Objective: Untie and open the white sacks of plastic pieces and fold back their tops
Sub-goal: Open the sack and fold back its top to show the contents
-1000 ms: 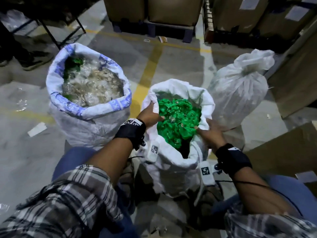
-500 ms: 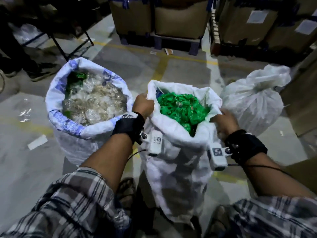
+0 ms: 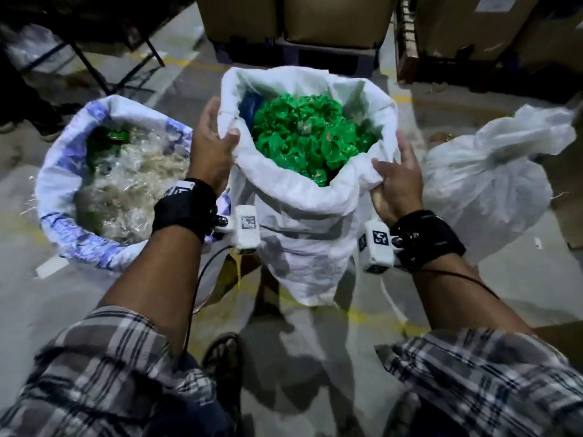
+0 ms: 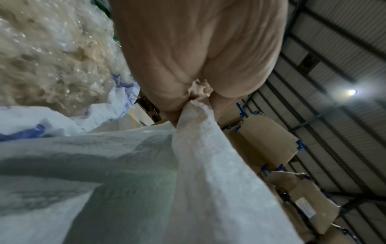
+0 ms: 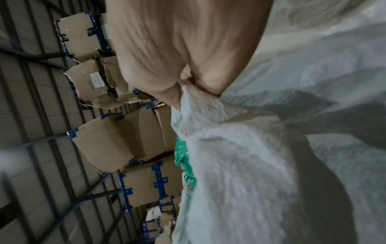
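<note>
A white woven sack [image 3: 303, 228] full of green plastic pieces [image 3: 309, 134] hangs lifted off the floor in the middle of the head view, its mouth open and rim rolled outward. My left hand [image 3: 214, 143] grips the rim on the left, thumb inside. My right hand [image 3: 396, 181] grips the rim on the right. In the wrist views a bunch of white sack cloth [image 4: 200, 115] runs into my left fist [image 4: 198, 89], and my right fist [image 5: 183, 82] clamps the sack cloth [image 5: 229, 148] too. A second open sack [image 3: 63, 171] with a blue-printed folded rim holds pale plastic scraps at the left.
A tied whitish sack [image 3: 485, 184] stands at the right on the concrete floor. Stacked cardboard boxes [image 3: 334, 20] on a pallet fill the back. A dark metal stand [image 3: 104, 70] is at the back left. My foot in a sandal [image 3: 224, 354] is below the lifted sack.
Both hands have shifted from inside the mouth to gripping the rim and have lifted the green-filled sack upward; I have risen from a crouch, and the view has moved closer over it.
</note>
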Demonstrator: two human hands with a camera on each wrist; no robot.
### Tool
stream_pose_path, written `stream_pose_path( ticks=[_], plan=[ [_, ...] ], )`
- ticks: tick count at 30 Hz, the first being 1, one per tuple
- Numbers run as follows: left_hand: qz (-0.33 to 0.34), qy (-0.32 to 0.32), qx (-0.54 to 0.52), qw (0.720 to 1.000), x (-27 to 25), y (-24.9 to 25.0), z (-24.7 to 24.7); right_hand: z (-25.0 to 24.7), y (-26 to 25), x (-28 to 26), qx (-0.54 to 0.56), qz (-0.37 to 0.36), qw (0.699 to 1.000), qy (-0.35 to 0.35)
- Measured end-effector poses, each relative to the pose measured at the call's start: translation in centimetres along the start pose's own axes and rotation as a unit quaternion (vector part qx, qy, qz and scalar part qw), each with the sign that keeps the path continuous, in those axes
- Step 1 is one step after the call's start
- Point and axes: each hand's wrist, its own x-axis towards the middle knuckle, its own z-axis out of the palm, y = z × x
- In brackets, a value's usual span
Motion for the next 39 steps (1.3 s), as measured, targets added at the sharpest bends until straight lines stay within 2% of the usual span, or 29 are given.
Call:
stream_pose_path(
  ticks=[5, 8, 13, 16, 18, 20, 21, 23, 26, 29, 32, 39],
  plan=[
    [-0.089, 0.091, 0.126, 0.984, -0.9, -5.5, -0.9, -1.1, 4.2, -0.9, -0.108, 0.090, 0.989, -0.048],
    [-0.126, 0.109, 0.162, 0.973, -1.0, -7.3, -1.7, -1.5, 5.4, -1.8, -0.128, 0.118, 0.982, -0.077],
    [-0.151, 0.106, 0.210, 0.960, -1.3, -5.8, -1.5, -1.3, 5.7, -2.5, -0.144, 0.101, 0.979, -0.107],
    [-0.125, 0.144, 0.315, 0.930, -2.8, -3.2, 0.2, -1.8, 5.2, -2.7, -0.187, 0.079, 0.975, -0.088],
    [-0.042, 0.106, 0.339, 0.934, -4.6, -1.2, 2.9, -2.8, 4.5, -2.6, -0.241, 0.060, 0.967, -0.059],
    [0.048, 0.003, 0.316, 0.948, -6.9, 0.2, 6.4, -4.4, 3.2, -2.2, -0.323, 0.035, 0.945, -0.025],
    [0.070, -0.055, 0.308, 0.947, -8.3, 0.5, 8.1, -5.4, 2.4, -1.9, -0.379, 0.022, 0.925, -0.010],
    [0.081, -0.158, 0.304, 0.936, -11.1, 0.4, 11.3, -7.7, 0.6, -1.0, -0.501, -0.003, 0.865, 0.018],
    [0.072, -0.265, 0.298, 0.914, -14.3, -0.6, 14.8, -11.6, -2.5, 0.8, -0.616, -0.018, 0.783, 0.080],
    [0.047, -0.307, 0.308, 0.899, -15.7, -1.5, 16.8, -15.4, -4.8, 3.3, -0.653, -0.020, 0.739, 0.162],
    [0.054, -0.318, 0.315, 0.893, -15.9, -2.4, 17.5, -18.4, -5.1, 5.5, -0.667, -0.012, 0.707, 0.235],
    [0.048, -0.336, 0.367, 0.866, -15.2, -4.2, 17.1, -21.1, -2.6, 9.4, -0.680, 0.010, 0.679, 0.276]
  ],
)
